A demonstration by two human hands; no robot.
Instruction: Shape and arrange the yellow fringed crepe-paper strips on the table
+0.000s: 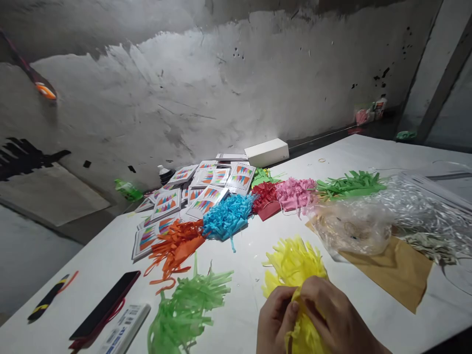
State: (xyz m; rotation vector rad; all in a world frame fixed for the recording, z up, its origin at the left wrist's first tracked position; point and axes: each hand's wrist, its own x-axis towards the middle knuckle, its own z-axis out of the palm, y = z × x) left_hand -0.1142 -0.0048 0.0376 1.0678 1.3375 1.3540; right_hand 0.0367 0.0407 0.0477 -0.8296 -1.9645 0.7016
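Both hands (309, 319) pinch yellow fringe (293, 268) (grip seemingly closed).

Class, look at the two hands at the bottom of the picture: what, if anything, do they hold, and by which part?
Both hands, left hand and right hand, hold the yellow fringed paper by its gathered near end; the cut strips fan out away from them.
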